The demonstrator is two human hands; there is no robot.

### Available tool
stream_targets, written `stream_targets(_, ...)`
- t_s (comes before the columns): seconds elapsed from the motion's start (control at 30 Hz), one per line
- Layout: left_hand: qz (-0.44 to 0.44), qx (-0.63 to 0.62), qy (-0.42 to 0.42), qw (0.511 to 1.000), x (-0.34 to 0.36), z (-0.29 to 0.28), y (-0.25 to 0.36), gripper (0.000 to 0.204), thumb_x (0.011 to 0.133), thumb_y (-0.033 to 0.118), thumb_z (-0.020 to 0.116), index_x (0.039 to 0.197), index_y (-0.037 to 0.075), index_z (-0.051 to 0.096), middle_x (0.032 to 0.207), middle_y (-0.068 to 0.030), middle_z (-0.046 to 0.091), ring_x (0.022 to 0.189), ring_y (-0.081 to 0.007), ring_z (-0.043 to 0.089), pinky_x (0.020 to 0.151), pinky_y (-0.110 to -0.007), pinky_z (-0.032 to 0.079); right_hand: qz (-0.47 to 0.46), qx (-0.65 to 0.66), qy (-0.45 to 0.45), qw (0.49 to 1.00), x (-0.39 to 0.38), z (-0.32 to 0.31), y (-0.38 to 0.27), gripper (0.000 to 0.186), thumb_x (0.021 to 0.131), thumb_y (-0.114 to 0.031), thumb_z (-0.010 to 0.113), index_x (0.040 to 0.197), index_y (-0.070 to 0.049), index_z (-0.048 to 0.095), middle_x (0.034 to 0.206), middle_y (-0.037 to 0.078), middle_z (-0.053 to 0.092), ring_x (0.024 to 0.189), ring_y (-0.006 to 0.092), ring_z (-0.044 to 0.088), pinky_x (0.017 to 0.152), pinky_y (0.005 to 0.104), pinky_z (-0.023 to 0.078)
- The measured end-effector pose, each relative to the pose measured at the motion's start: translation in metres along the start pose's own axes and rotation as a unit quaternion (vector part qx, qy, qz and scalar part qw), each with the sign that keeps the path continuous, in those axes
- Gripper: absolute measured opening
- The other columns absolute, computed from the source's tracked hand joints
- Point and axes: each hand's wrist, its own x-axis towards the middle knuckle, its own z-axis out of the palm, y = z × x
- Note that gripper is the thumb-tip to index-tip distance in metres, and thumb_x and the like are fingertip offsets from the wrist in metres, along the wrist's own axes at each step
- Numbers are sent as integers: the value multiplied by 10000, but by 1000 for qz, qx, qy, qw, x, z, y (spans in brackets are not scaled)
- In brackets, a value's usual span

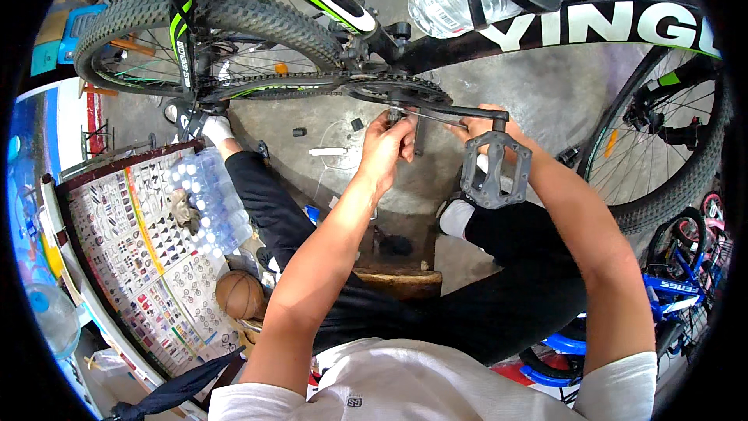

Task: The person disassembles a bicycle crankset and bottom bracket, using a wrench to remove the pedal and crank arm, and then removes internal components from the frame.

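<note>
A black bicycle frame with green and white trim stands across the top of the view. My left hand is closed at the crank, just below the chainring; what its fingertips pinch is too small to make out. My right hand reaches behind the crank arm, partly covered by it and the pedal. Its fingers are closed on a thin metal rod, which points toward the left fingertips. The rod's exact kind does not show.
A water bottle sits in the frame's cage. The knobby rear wheel is upper left, the front wheel right. Left are a printed chart board, packed bottles and a basketball. A white tube lies on the floor.
</note>
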Motion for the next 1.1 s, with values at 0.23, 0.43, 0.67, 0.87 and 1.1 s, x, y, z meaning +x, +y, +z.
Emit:
stream_targets(0.23,-63,-35,-5,997,1,0,7,117,879,66,658,984,88,611,603,96,355,480,-38,293,464,-245,232,19,-9,74,997,5,-11,-2,313,881,-384,665,870,-78,731,763,191,685,722,398,677,667,461,556)
stream_targets(0.43,-66,-40,35,996,2,4,5,174,860,11,633,1014,84,598,603,91,369,462,-42,285,449,-253,217,-17,4,152,988,11,6,7,283,783,-289,714,764,-13,652,801,182,653,775,404,653,710,466,552)
stream_targets(0.67,-57,5,56,997,0,11,8,164,850,5,633,965,99,564,607,91,378,464,-44,308,450,-259,229,-26,56,190,980,23,27,12,449,722,-233,729,1113,-38,625,1180,133,577,1186,351,528,965,436,505)
stream_targets(0.87,-48,30,97,994,-2,16,8,175,827,-10,646,913,99,539,648,70,422,462,-52,327,448,-268,238,-30,114,180,977,32,39,20,856,690,-246,755,1456,-85,406,1499,172,398,1383,381,392,1146,474,375)
stream_targets(1.1,-42,53,104,992,-2,18,8,180,808,-24,646,919,80,550,699,56,479,466,-51,344,445,-270,254,-54,145,186,970,41,52,23,902,686,-233,768,1474,-45,374,1514,203,376,1391,408,373,1187,509,295)
